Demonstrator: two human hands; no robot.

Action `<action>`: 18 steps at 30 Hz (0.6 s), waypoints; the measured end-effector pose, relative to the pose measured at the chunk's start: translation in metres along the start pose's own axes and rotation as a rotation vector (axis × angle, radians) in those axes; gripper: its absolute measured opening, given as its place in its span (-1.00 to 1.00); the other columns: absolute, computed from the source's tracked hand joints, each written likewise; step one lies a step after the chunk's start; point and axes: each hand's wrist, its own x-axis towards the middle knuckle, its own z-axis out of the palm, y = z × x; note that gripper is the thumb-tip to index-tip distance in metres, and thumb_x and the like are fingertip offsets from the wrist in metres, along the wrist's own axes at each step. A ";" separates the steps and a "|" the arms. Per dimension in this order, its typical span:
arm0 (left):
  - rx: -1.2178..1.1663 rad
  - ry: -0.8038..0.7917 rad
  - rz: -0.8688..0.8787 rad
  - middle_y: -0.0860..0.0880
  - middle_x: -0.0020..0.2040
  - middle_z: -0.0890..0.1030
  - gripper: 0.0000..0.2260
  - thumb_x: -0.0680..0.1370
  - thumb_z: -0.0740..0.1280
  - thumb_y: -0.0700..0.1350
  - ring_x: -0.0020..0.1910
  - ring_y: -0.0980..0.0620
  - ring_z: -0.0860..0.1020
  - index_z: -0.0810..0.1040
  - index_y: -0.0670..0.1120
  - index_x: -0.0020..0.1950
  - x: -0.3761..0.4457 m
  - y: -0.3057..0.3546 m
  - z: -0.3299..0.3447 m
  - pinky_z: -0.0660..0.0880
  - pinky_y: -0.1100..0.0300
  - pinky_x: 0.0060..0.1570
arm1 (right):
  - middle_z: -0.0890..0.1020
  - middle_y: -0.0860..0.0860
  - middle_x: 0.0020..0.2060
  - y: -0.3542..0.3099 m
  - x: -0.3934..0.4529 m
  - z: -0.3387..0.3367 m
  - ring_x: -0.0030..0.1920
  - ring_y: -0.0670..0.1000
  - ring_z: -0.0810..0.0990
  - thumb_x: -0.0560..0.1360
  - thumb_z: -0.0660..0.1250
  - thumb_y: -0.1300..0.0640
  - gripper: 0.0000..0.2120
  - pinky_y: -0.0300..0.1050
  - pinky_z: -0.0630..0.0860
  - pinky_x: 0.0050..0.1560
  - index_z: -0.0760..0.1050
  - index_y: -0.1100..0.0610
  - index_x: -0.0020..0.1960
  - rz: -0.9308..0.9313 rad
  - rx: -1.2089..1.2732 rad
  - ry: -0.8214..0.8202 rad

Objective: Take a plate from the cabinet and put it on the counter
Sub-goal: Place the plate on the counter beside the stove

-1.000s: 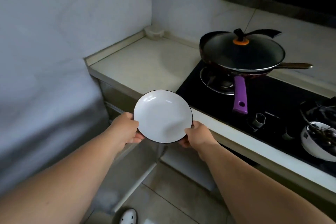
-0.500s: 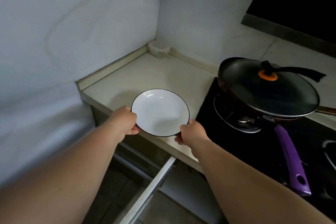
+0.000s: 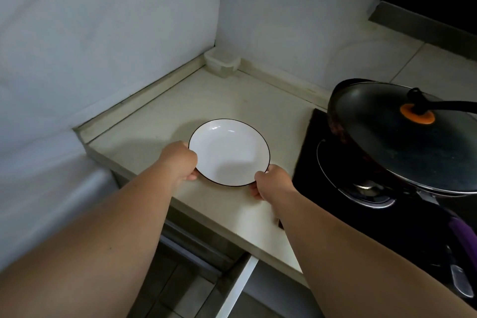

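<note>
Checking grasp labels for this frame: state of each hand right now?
Left hand: closed on the left rim of the round white plate with a thin black edge.
Right hand: closed on the same plate's near right rim.

Two bare forearms, no sleeves, hands unadorned

Plate [image 3: 229, 152]: plain white, thin black rim line. Counter [image 3: 165, 124] beneath plate: pale cream. Right of plate: black hob [image 3: 309, 162], dark lid [image 3: 402, 137] with orange knob base [image 3: 417, 114], purple pan handle [image 3: 464, 237]. Walls pale grey-white.
</note>
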 end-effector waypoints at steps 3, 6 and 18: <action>-0.001 0.002 0.001 -0.23 0.08 0.63 -0.65 0.49 0.06 -0.32 -0.21 -0.12 0.61 0.53 -0.18 0.17 0.007 0.000 0.004 0.61 0.06 -0.16 | 0.64 0.16 -0.34 0.002 0.008 0.002 -0.30 0.17 0.55 0.35 0.10 0.26 -0.75 0.00 0.53 -0.23 0.51 0.23 -0.09 0.008 0.004 0.014; -0.005 0.000 0.004 -0.22 0.09 0.62 -0.65 0.50 0.06 -0.33 -0.25 -0.06 0.59 0.52 -0.18 0.17 0.012 -0.001 0.006 0.59 0.11 -0.25 | 0.54 0.01 -0.60 0.003 0.012 0.002 -0.36 0.15 0.49 0.37 0.09 0.30 -0.82 -0.05 0.42 -0.31 0.47 0.20 -0.19 0.020 0.023 0.024; -0.118 0.064 0.004 -0.23 0.14 0.54 -0.55 0.54 0.15 -0.25 -0.15 -0.13 0.58 0.32 -0.14 0.44 -0.005 -0.004 0.003 0.59 0.02 -0.09 | 0.62 0.03 -0.17 0.009 -0.021 -0.013 -0.40 -0.02 0.53 0.56 0.17 0.17 -0.44 -0.24 0.45 -0.40 0.11 0.13 0.53 0.041 0.124 -0.041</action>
